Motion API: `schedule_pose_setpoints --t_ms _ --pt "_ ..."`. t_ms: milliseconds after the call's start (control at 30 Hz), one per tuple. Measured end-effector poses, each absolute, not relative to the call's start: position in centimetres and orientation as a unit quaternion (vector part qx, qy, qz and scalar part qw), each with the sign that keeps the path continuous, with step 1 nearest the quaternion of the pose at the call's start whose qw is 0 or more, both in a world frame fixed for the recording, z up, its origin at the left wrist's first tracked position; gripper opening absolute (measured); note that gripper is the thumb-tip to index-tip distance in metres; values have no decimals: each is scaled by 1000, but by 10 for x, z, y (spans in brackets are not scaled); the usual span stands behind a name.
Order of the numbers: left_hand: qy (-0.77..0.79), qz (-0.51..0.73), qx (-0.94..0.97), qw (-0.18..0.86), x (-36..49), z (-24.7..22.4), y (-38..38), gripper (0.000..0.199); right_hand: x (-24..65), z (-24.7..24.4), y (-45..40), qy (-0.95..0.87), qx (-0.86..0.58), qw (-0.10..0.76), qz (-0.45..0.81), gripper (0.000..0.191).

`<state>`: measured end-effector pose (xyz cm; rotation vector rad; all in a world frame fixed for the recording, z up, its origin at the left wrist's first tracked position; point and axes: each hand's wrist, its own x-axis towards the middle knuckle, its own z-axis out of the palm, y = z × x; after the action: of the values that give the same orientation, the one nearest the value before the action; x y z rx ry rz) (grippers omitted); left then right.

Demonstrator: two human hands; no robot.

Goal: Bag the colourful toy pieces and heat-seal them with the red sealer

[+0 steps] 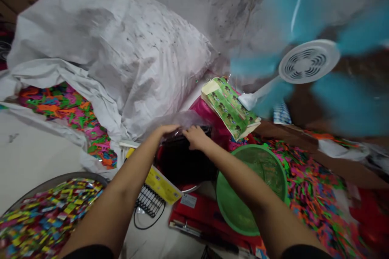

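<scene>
Both arms reach forward to a round red container (158, 158) with a dark black interior (182, 162). Clear plastic film (190, 118) stands up along its far rim. My left hand (170, 129) is at the far left of the opening, fingers closed on the film's edge. Just to the right, my right hand (196, 136) has its fingers curled over the same far edge, gripping the film. A black edge (207, 130) shows beside my right fingers. What lies deep in the container is too dark to make out.
A large white sack (130, 48) leans behind, an open one with colourful plastic pieces (75, 109) at left. A basin of small wrapped pieces (57, 206) stands front left. A green basket (223, 206), green patterned packet (232, 107) and spinning blue fan (310, 62) are right.
</scene>
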<state>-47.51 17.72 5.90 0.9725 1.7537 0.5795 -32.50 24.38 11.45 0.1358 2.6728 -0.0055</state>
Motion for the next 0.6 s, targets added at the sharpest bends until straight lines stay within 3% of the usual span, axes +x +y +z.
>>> schedule_pose_setpoints --t_ms 133,267,367,467,533,600 --pt "777 251 357 453 -489 81 168 43 -355 92 280 961 94 259 -32 91" --pt "826 348 316 310 -481 107 111 38 -357 76 292 958 103 260 -58 88" --pt "817 481 236 212 -440 110 36 27 -343 86 277 977 108 170 -65 78" --pt "804 555 36 211 -379 90 -39 27 -313 106 231 979 144 81 -122 50" --pt "768 562 -134 276 -338 68 -74 25 -285 115 183 958 189 123 -176 38" --pt "735 548 -216 337 -303 46 -91 24 -259 114 133 931 202 223 -208 37"
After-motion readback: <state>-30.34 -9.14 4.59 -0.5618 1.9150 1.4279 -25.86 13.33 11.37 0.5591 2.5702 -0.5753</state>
